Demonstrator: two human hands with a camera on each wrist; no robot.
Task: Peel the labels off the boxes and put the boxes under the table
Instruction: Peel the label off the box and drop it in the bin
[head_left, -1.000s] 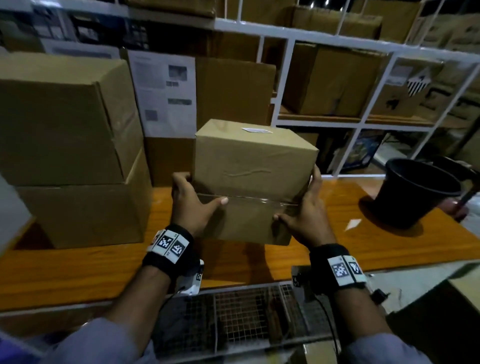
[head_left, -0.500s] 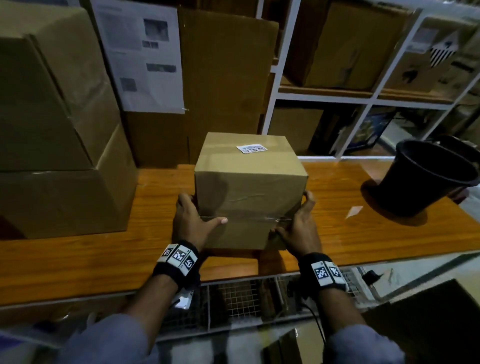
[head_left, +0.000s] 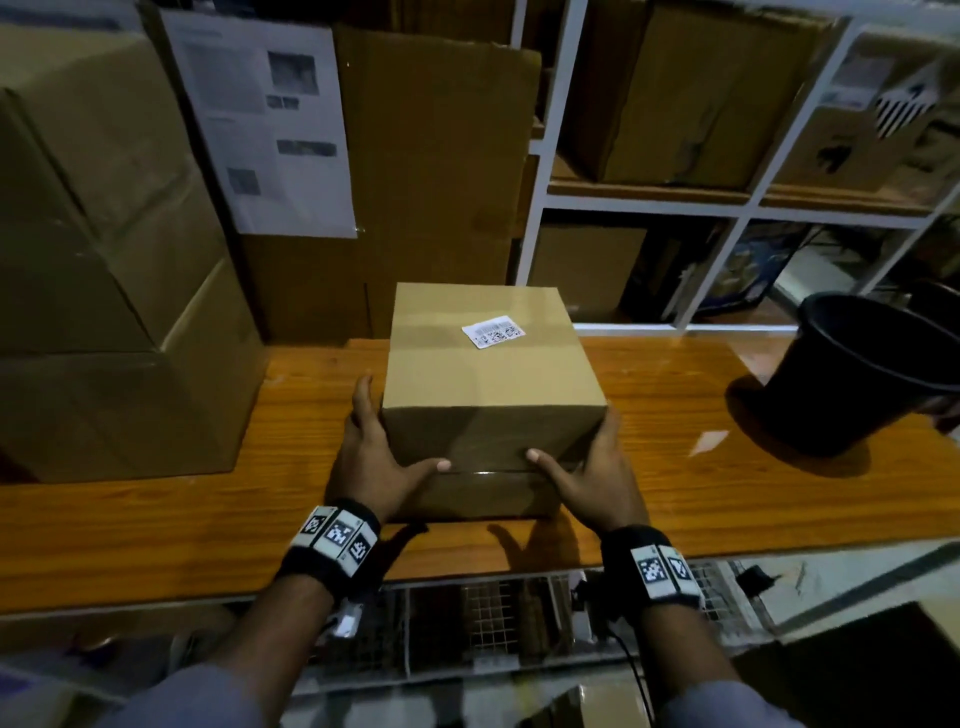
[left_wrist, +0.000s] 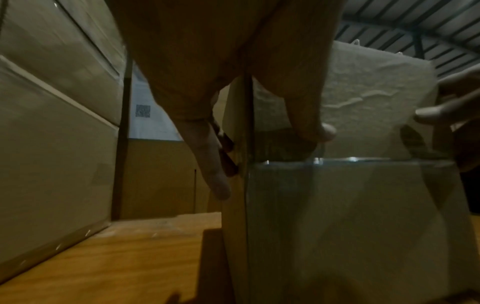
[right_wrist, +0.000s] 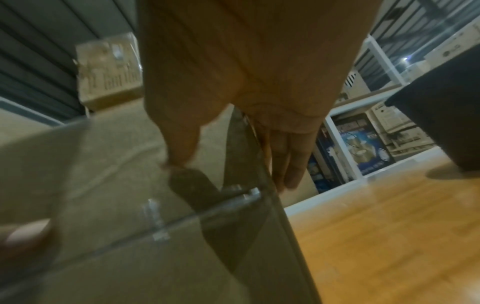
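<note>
Box: on table, label on top
Left hand: flat fingers press box's 9 o'clock side
Right hand: flat fingers press 3 o'clock side

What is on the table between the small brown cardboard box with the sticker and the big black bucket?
Only a small white scrap, on bare wooden table, lies between the small brown cardboard box and the black bucket; the head view shows it.

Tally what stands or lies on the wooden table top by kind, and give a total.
Cardboard boxes: 3, the small box held between the left hand and right hand, and two large boxes stacked at left, upper and lower.
Black buckets: 1.
Loose white scraps: 1.
Total: 5.
</note>
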